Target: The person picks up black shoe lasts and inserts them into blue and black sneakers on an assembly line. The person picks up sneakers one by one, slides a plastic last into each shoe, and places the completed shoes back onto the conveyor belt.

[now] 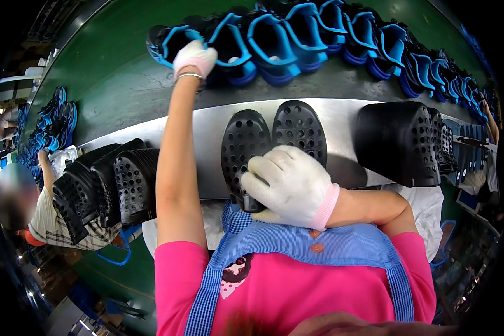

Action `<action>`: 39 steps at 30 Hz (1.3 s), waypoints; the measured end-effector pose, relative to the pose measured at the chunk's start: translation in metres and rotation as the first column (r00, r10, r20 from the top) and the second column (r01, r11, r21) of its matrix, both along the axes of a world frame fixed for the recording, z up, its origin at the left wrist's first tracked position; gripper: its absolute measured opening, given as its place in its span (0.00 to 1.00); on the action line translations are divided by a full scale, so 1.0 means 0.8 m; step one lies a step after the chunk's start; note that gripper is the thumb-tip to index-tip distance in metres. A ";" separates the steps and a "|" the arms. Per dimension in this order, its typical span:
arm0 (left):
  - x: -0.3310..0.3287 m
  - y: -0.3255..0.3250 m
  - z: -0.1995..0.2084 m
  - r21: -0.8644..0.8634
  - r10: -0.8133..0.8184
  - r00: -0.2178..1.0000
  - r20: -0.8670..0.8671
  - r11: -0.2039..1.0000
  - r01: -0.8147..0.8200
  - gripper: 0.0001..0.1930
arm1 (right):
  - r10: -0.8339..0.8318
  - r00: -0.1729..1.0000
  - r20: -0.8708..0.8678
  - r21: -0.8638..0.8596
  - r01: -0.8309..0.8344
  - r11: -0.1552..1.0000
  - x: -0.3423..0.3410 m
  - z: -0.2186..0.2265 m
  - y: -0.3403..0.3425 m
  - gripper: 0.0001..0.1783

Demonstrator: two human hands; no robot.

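My left hand [195,59], in a white glove, reaches out to the far row and has its fingers closed at the collar of the leftmost black-and-blue shoe [171,47]. My right hand [291,187], gloved as well, is bent close to my body with its fingers round the near end of a black sole-shaped piece [245,137] covered in round holes. A matching black perforated piece [299,129] lies beside it on the metal strip, its near end hidden behind my right hand.
A long row of black-and-blue shoes [271,47] curves along the green conveyor belt [117,73]. Stacks of black perforated pieces stand left [131,185] and right [400,140] on the metal edge [341,109]. A co-worker sits at left, near more shoes [59,120].
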State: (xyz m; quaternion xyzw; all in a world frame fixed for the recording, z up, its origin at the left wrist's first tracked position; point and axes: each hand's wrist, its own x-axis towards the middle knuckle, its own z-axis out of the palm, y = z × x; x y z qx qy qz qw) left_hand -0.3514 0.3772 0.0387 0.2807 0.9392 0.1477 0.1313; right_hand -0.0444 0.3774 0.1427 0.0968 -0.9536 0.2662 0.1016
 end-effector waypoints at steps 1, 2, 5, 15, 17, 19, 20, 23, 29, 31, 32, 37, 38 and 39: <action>0.010 0.009 0.001 0.034 -0.036 0.999 -0.029 0.999 0.037 0.22 | 0.005 1.000 0.004 0.005 -0.005 1.000 -0.001 0.000 -0.002 0.27; 0.021 0.017 0.002 0.032 -0.030 0.999 0.027 0.999 0.029 0.24 | 0.007 1.000 0.008 0.011 -0.007 1.000 -0.001 0.003 -0.002 0.26; 0.046 0.031 0.014 0.003 0.046 0.982 0.183 0.999 -0.048 0.28 | -0.001 1.000 -0.002 -0.025 0.001 1.000 -0.003 0.003 0.001 0.27; 0.001 -0.050 0.008 0.670 0.336 0.922 0.194 0.641 -0.374 0.22 | -0.051 0.998 0.029 -0.196 0.056 0.979 0.008 0.055 0.024 0.29; -0.008 -0.043 0.017 0.607 0.415 0.881 0.227 0.647 -0.461 0.19 | -0.072 0.997 0.005 -0.191 0.072 0.979 0.004 0.065 0.028 0.30; -0.018 -0.043 0.018 0.543 0.446 0.839 0.312 0.641 -0.543 0.19 | -0.079 0.996 -0.038 -0.182 0.071 0.981 0.001 0.072 0.029 0.30; -0.024 -0.044 0.018 0.507 0.462 0.814 0.353 0.637 -0.581 0.19 | -0.075 0.995 -0.065 -0.169 0.063 0.984 -0.002 0.075 0.030 0.30; -0.044 -0.049 0.002 0.506 0.408 0.808 0.425 0.633 -0.586 0.20 | -0.073 0.992 -0.099 -0.124 0.061 0.990 -0.010 0.080 0.030 0.30; 0.017 -0.077 0.037 0.769 0.169 0.816 0.553 0.274 -0.578 0.29 | -0.049 0.975 -0.215 0.010 0.052 0.999 -0.043 0.081 0.028 0.28; 0.062 -0.104 0.069 0.674 -0.544 0.515 0.662 0.131 -0.727 0.36 | -0.023 0.972 -0.235 0.021 0.029 0.999 -0.055 0.084 0.028 0.28; 0.086 -0.121 0.091 0.662 -0.740 0.323 0.590 0.213 -0.719 0.37 | 0.000 0.969 -0.249 0.037 0.009 0.999 -0.063 0.083 0.028 0.28; 0.130 -0.139 0.100 0.540 -0.852 0.230 0.469 0.071 -0.839 0.25 | 0.121 0.973 -0.199 0.072 -0.108 0.992 -0.098 0.073 0.039 0.26; 0.124 -0.143 0.090 0.556 -0.853 0.271 0.447 0.028 -0.831 0.25 | 0.063 0.995 -0.077 -0.044 -0.066 0.997 -0.104 0.075 0.038 0.26; 0.121 -0.145 0.085 0.568 -0.854 0.304 0.423 -0.012 -0.823 0.25 | 0.010 0.998 0.057 -0.148 -0.001 0.989 -0.109 0.076 0.038 0.27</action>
